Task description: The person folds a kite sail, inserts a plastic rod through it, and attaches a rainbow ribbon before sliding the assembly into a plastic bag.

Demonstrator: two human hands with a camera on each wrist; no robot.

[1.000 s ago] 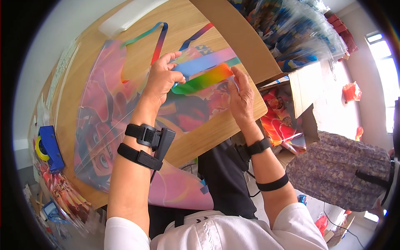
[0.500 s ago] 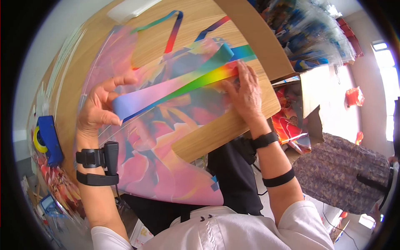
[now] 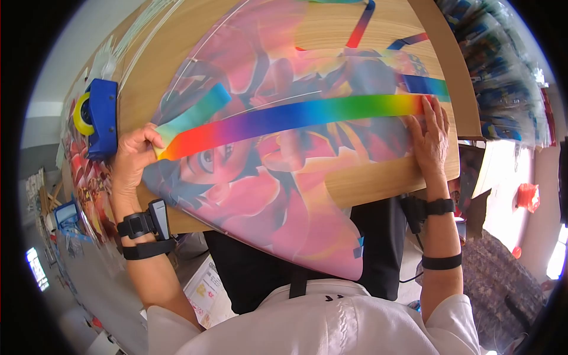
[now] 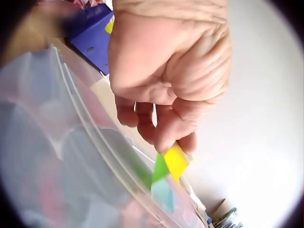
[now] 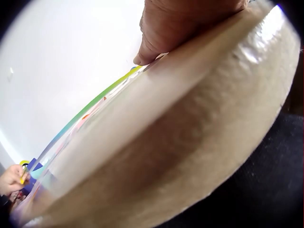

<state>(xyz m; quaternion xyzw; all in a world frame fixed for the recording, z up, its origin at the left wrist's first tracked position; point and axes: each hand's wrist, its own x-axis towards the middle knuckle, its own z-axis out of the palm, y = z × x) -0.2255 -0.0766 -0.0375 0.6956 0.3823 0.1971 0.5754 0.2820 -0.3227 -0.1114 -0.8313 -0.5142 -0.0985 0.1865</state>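
A rainbow ribbon (image 3: pixel 284 118) stretches across a pink and grey printed kite (image 3: pixel 248 195) that lies flat on the wooden table. At the left, my left hand (image 3: pixel 133 155) pinches the ribbon between thumb and fingertips, and a teal tail folds back from the pinch. The left wrist view shows the ribbon's yellow part (image 4: pixel 175 164) poking out below the thumb. My right hand (image 3: pixel 433 139) presses the ribbon's red end down near the table's right side, fingers extended. From the right wrist, the ribbon (image 5: pixel 95 99) is seen edge-on, running to the far hand.
A blue tape dispenser (image 3: pixel 103 118) with yellow tape stands at the table's left edge, near thin white rods (image 3: pixel 136 41). The wall of a cardboard box (image 3: pixel 447 65) borders the right side, with plastic-wrapped goods (image 3: pixel 503 77) beyond. More ribbon (image 3: pixel 361 26) lies at the back.
My left hand has swung left, drawing the ribbon out from a folded loop into a long, taut span. My right hand stays at the ribbon's right end. The head view has shifted left.
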